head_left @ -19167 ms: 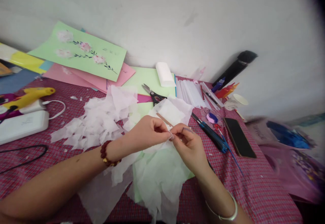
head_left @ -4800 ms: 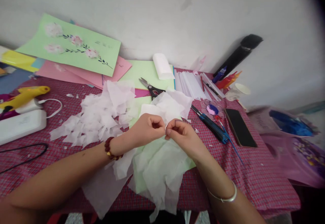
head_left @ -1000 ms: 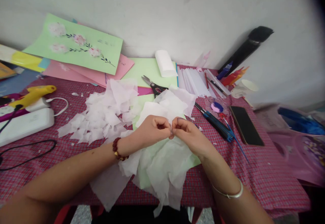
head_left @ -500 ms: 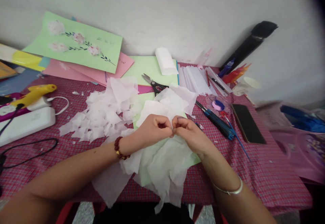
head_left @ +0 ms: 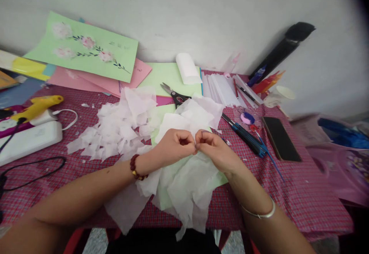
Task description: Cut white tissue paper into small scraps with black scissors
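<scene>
My left hand (head_left: 175, 144) and my right hand (head_left: 211, 146) meet at the fingertips above the middle of the table. Both are closed in a pinch, thumb against forefinger; whatever lies between the tips is too small and hidden to make out. Below and around them spread thin white tissue paper sheets (head_left: 190, 185), partly over a light green sheet (head_left: 221, 179). Left of my hands lies a heap of torn tissue pieces (head_left: 111, 129). More crumpled tissue (head_left: 196, 113) rests just beyond my fingers.
Scissors (head_left: 176, 95) and a white paper roll (head_left: 188, 68) lie behind. To the right are a blue-black utility knife (head_left: 245, 136) and a phone (head_left: 281, 138). At left sit a yellow glue gun (head_left: 40, 108) and power strip (head_left: 34, 140). A green flower picture (head_left: 92, 50) leans at the back.
Both hands stay pinched together in nearly the same place, with only a slight shift at the fingertips. The whole view has moved very slightly.
</scene>
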`<state>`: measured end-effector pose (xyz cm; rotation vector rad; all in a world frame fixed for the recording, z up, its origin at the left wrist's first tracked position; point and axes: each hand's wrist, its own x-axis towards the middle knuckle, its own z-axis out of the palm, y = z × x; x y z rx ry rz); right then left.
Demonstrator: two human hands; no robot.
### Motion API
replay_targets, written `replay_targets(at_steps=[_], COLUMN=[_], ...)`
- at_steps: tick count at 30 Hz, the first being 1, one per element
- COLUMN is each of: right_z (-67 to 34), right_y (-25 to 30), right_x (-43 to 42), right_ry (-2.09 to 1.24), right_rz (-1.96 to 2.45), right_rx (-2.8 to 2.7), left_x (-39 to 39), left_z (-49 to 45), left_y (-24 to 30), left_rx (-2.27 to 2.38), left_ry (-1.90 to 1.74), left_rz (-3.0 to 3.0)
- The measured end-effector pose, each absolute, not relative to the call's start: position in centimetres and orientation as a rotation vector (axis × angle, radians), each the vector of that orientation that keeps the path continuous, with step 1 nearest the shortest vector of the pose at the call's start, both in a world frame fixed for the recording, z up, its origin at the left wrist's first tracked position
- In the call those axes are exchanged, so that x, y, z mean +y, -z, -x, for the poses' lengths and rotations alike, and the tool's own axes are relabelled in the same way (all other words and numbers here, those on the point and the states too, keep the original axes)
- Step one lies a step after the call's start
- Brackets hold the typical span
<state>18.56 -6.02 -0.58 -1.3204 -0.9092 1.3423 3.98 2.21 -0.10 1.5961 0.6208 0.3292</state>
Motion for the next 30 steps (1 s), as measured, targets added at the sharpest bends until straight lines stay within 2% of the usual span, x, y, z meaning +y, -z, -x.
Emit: replay_targets(at_steps=[13, 17, 23, 27, 30], right_z=[-19.1, -18.9, -18.3, -18.4, -18.5], right_y=[1.3, 1.2, 1.0, 1.0, 0.8], right_x=[-6.2, -6.2, -6.2, -6.3, -6.4], right_ry=[-1.409, -1.312, -0.958, -1.103, -1.172], right_rz=[1.251, 1.257, 1.364, 1.301, 1.264], right_rx=[-0.841, -0.995, -1.154, -1.04, -1.036], left_x=[2.6, 2.8, 2.8, 3.2, 3.6], left_z=[-3.9, -4.0, -4.0, -3.5, -3.2], left_y=[0.2, 0.0, -0.6, -1.2, -1.3], left_rx=[0.585, 0.62, 0.62, 0.429, 0.256], left_ry=[-0.313, -0.345, -0.496, -0.711, -0.572], left_rz=[-1.506, -1.469, -1.609, -1.881, -2.022])
